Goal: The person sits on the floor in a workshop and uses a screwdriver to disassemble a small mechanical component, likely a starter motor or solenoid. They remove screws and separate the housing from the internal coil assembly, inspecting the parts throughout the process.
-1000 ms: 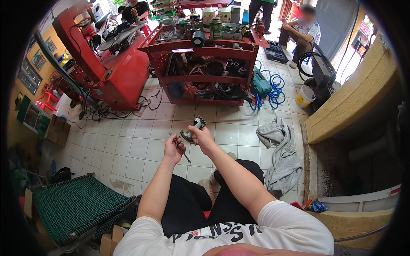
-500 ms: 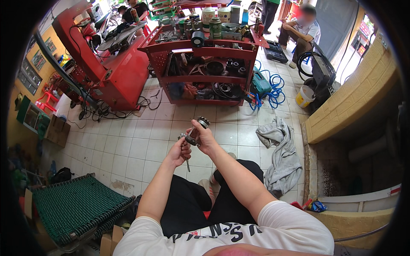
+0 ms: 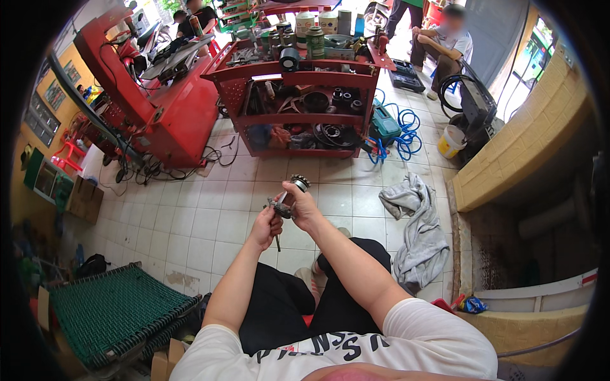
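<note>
Over the tiled floor in front of my knees, my right hand (image 3: 300, 204) is closed around a metal mechanical part (image 3: 301, 183). Its far end is round and bright, with a dark toothed rim; a darker, irregular end shows beside the palm. My left hand (image 3: 264, 231) sits just left of it, fingers pinched on a thin tool with a dark rod (image 3: 278, 243) that sticks out below. The tool's upper end meets the near end of the metal part. Its exact kind is too small to make out.
Ahead stands a red tool cart (image 3: 298, 117) loaded with bottles and parts. A red machine (image 3: 171, 120) is at left, a green woven seat (image 3: 121, 308) at lower left. Grey cloth (image 3: 416, 235) and blue hose (image 3: 406, 133) lie at right. Another person (image 3: 445, 44) sits at far right.
The view has shifted slightly. Both hands keep their grips close together; the tool's lower end has tilted a little, and the metal part has turned slightly.
</note>
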Available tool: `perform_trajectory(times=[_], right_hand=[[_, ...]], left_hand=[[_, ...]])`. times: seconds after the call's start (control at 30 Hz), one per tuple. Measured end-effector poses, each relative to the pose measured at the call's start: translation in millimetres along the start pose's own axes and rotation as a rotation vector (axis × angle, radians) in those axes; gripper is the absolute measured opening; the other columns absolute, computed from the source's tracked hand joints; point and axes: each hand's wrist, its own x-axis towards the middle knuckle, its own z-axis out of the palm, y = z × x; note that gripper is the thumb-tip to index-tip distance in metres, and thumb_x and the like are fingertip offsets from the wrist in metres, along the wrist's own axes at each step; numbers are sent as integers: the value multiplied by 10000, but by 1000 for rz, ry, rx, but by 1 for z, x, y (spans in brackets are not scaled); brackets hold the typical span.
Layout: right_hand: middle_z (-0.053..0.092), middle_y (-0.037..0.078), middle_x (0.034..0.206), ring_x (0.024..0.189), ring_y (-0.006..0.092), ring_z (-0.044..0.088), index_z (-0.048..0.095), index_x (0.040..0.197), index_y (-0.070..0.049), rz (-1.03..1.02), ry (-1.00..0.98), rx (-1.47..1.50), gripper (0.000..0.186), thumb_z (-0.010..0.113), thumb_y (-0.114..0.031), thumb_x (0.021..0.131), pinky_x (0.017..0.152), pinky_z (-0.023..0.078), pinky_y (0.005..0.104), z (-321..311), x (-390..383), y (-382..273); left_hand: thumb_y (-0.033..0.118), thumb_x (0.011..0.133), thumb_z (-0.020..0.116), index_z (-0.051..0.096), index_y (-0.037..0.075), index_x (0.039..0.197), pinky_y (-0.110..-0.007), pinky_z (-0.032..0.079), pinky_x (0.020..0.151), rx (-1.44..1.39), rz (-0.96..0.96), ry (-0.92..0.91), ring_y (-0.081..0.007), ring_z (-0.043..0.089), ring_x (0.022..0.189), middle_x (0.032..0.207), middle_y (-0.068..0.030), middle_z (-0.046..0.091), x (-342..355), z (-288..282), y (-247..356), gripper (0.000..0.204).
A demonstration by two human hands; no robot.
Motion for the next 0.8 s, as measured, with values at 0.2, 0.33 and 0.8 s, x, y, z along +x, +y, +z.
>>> perform_trajectory(times=[0.2,0.33,0.8], right_hand=[[624,70,851,753,182,632,528,1031,-102,-112,38,-121,329,735,-284,851,687,541,345,-10,18,15],[618,72,839,730,191,636,529,1037,-101,4,64,-121,296,716,-253,865,655,550,349,-3,11,14],[596,61,734,609,188,608,570,893,-85,-86,183,50,147,678,-173,845,576,530,343,-15,21,13]], left_hand=[[370,989,530,445,154,765,-242,228,434,-6,124,113,-62,280,456,566,71,334,3,-3,-3,323],[391,985,550,441,163,737,-247,217,419,62,174,215,-60,276,436,549,71,339,1,-10,0,354],[313,1011,574,621,84,1072,-211,193,429,193,222,63,-25,247,459,583,97,288,-1,0,2,242]])
